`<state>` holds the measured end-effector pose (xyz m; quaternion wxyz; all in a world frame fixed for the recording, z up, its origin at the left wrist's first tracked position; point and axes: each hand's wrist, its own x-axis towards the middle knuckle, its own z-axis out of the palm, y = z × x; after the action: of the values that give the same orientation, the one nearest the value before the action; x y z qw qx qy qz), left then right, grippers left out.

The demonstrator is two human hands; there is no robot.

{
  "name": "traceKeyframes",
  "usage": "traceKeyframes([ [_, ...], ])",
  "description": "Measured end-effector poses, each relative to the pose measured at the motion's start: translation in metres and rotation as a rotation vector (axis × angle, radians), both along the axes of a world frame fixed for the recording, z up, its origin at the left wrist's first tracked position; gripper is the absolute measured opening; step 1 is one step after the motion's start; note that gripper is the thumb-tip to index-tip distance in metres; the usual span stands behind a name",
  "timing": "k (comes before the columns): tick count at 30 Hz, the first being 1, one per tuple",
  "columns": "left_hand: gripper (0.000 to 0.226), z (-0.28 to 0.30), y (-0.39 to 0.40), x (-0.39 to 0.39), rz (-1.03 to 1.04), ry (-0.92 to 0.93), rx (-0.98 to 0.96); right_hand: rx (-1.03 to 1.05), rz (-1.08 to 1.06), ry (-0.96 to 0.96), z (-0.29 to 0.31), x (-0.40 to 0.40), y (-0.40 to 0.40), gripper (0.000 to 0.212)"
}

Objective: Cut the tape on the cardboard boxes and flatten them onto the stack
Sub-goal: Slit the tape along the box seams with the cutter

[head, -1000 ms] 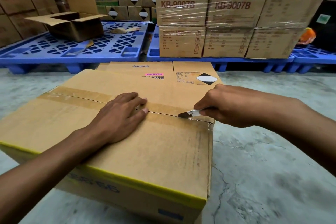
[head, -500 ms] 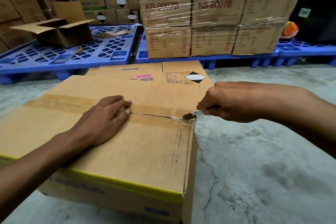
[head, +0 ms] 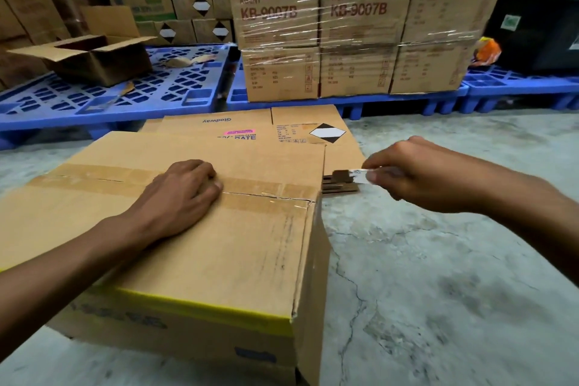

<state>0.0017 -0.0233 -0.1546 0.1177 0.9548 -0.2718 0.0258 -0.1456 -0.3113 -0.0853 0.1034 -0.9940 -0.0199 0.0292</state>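
Observation:
A closed cardboard box (head: pixel 219 254) with a yellow stripe sits on the concrete floor in front of me. Brown tape (head: pixel 257 194) runs across its top along the flap seam, and a slit shows in it on the right part. My left hand (head: pixel 185 194) presses down on the taped seam with fingers curled. My right hand (head: pixel 416 172) is off the box's right edge, pinching a small cutter blade (head: pixel 347 176) in the air. Behind the box lies a stack of flattened boxes (head: pixel 250 128) on the floor.
Blue plastic pallets (head: pixel 163 88) line the back. One carries an open empty box (head: pixel 94 56), another holds shrink-wrapped cartons (head: pixel 354 28). A black bin (head: pixel 535 31) and an orange object (head: pixel 487 52) stand at the far right. Cracked concrete floor (head: pixel 438 276) spreads to my right.
My right hand drew the blade rightward along the seam and off the box's right edge into the air. My left hand stayed pressed on the tape, fingers curling in.

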Motion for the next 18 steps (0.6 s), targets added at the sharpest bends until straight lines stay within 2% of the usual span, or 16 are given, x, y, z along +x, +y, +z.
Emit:
traceKeyframes([
  [3, 0.049, 0.008, -0.032, -0.003, -0.074, 0.053, 0.054, 0.326, -0.172, -0.083, -0.017, 0.006, 0.003, 0.028],
  [7, 0.056, 0.016, -0.076, -0.002, -0.087, 0.167, 0.01, 0.625, -0.351, -0.008, -0.047, 0.004, 0.009, 0.029],
  [12, 0.08, 0.027, -0.126, 0.009, 0.104, 0.269, 0.018, 0.833, -0.432, -0.004, -0.067, 0.0, 0.011, 0.03],
  [15, 0.101, 0.028, -0.148, 0.014, 0.16, 0.249, 0.124, 0.946, -0.434, -0.018, -0.072, 0.0, 0.013, 0.028],
  [18, 0.103, 0.026, -0.16, 0.016, 0.147, 0.224, 0.236, 0.991, -0.422, -0.024, -0.075, 0.0, 0.016, 0.027],
])
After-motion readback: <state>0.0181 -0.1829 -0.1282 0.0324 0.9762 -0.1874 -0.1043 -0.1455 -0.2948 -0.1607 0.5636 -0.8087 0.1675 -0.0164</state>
